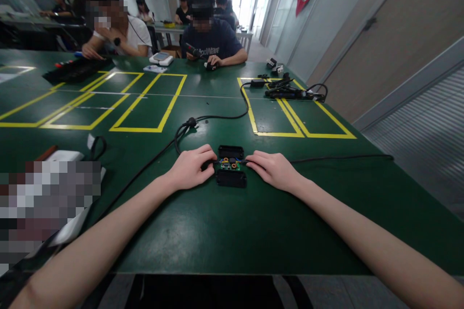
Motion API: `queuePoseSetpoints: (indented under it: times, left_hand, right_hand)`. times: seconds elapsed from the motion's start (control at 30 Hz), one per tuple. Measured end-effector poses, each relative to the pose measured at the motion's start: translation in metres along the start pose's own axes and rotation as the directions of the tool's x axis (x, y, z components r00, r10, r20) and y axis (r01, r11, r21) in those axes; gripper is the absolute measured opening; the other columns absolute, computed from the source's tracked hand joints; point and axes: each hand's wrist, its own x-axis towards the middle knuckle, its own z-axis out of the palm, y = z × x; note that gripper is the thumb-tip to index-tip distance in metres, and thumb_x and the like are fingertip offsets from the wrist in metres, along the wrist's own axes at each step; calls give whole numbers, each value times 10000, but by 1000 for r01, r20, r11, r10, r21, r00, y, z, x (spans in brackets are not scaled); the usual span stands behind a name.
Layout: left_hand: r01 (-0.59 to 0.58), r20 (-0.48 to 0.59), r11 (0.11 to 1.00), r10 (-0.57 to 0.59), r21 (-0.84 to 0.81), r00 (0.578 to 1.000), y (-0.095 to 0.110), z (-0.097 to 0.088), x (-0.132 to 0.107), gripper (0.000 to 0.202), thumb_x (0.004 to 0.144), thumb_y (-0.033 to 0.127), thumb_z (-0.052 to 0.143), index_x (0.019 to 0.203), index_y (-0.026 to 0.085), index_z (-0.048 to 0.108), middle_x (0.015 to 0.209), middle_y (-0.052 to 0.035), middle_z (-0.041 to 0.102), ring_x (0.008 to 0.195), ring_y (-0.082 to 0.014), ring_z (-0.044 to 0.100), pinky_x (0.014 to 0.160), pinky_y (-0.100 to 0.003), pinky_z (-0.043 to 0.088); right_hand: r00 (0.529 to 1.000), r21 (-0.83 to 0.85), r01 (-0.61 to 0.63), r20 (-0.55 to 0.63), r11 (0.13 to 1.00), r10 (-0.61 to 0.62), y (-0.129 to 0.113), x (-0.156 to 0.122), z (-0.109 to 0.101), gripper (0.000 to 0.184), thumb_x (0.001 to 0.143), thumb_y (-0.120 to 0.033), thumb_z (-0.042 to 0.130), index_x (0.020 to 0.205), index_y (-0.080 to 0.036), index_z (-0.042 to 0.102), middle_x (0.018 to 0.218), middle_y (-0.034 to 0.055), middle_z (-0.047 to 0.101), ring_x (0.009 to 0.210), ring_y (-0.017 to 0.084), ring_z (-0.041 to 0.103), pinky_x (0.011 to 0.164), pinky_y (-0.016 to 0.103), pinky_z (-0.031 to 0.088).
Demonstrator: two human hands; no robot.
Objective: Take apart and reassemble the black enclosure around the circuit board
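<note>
A small green circuit board [227, 166] with copper coils lies on the table between my hands. Two black plastic case halves flank it: one case half [231, 151] just beyond the board, the other case half [231, 179] on my side of it. My left hand [192, 166] is closed round the black cable at the board's left end. With its fingers pressed together, my right hand [271, 169] pinches the black cable [326, 158] at the right end, which runs on to the right. Both hands rest low at the tabletop.
A looped black cable [217, 117] crosses the green table [181, 236] beyond my hands. Yellow tape rectangles [136, 130] mark the surface. Black cables and adapters [284, 89] pile up at the far right. Two people sit opposite; a black tray [78, 70] stands far left.
</note>
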Motion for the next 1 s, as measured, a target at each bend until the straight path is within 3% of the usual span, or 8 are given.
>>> queuePoseSetpoints:
  times: [0.4, 0.73, 1.0]
  left_hand:
    - [-17, -43, 998, 14, -64, 999, -1, 3, -1, 163, 936, 207, 476, 1004, 186, 623, 992, -33, 636, 649, -113, 575, 602, -234, 457]
    - [-42, -122, 991, 27, -127, 992, 7, 3, -3, 139, 875, 184, 493, 935, 184, 618, 918, -22, 617, 632, -110, 554, 586, -230, 445]
    - [-83, -49, 986, 76, -142, 996, 13, -4, -6, 128, 822, 177, 474, 864, 181, 595, 837, -15, 586, 634, -122, 523, 580, -240, 421]
  right_hand:
    - [999, 54, -47, 26, 997, 46, 3, 0, 0, 368, 1129, -353, 369, 1132, -195, 702, 1007, 103, 779, 819, 210, 753, 704, 299, 573]
    - [998, 145, 14, -66, 989, -5, -5, -2, -14, 347, 1132, -337, 369, 1119, -170, 673, 963, 99, 765, 769, 195, 734, 659, 285, 535]
    - [998, 220, 64, 7, 973, -67, -13, -4, -23, 355, 1132, -326, 353, 1099, -159, 664, 910, 78, 747, 698, 159, 695, 626, 266, 513]
